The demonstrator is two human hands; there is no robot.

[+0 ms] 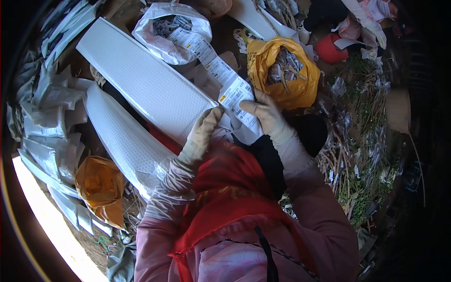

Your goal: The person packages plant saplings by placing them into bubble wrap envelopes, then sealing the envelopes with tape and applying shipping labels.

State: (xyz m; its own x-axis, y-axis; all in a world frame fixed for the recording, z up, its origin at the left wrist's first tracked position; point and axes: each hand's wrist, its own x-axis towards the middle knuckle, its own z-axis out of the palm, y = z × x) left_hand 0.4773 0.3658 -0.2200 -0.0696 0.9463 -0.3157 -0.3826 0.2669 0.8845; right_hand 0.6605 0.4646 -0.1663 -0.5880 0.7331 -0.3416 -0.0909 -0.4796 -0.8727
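Note:
A long strip of printed shipping labels (220, 70) runs down from a white plastic bag (141, 33) to my hands. My right hand (272, 117), in a pale glove, is closed on the strip's near end, thumb on the printed face. My left hand (205, 129), also gloved, has its fingers curled together beside the strip's left edge. Whatever sits between those fingertips is hidden. Just left of that hand lies a long white bubble-wrap sleeve (145, 77), slanting away to the upper left. A second bubble-wrapped bundle (124, 129) is beneath and left of it.
A yellow plastic bag (307, 77) full of paper scraps stands beyond my right hand. Flat clear-wrapped packets (49, 122) are piled at the left, near an orange bag (99, 181). Cut stems and greenery (357, 164) cover the right side. Another person's gloved hand (376, 33) shows at upper right.

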